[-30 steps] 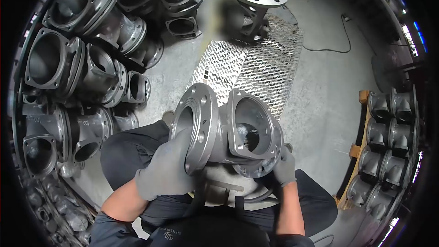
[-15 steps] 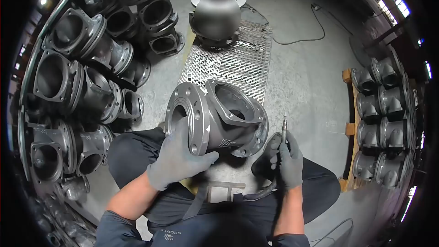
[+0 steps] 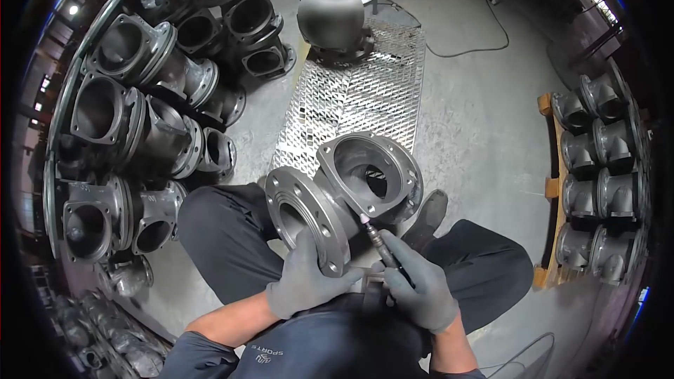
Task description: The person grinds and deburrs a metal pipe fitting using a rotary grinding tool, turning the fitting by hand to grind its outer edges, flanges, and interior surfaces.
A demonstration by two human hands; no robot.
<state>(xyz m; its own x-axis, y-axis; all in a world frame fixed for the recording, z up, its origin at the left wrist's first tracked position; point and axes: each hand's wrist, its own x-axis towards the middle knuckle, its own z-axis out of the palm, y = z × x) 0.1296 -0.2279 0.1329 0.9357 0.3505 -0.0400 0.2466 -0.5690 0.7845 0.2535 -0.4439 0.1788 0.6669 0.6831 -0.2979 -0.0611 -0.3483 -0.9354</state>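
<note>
A grey cast-iron valve body [image 3: 330, 193] leans in front of my lap, its round flange toward my left and its squarish flanged opening facing up. My gloved left hand [image 3: 309, 284] grips the lower edge of the round flange, fingers inside the bore and thumb outside. In my gloved right hand [image 3: 421, 291] is a slim pencil grinder [image 3: 379, 242] with a small pale pinkish tip. That tip is at the lower corner of the squarish flange; whether it touches the metal I cannot tell.
Stacked valve bodies [image 3: 151, 133] crowd the left side. More castings stand on a wooden pallet [image 3: 552, 188] at the right. Ahead, a patterned metal plate [image 3: 379, 77] lies on the floor, with another flanged casting [image 3: 333, 24] at its far end. A cable [image 3: 467, 52] runs beyond.
My right hand has brought the grinder left to the valve body's squarish flange. The valve body has turned and come lower toward my lap, with my left hand still on its round flange.
</note>
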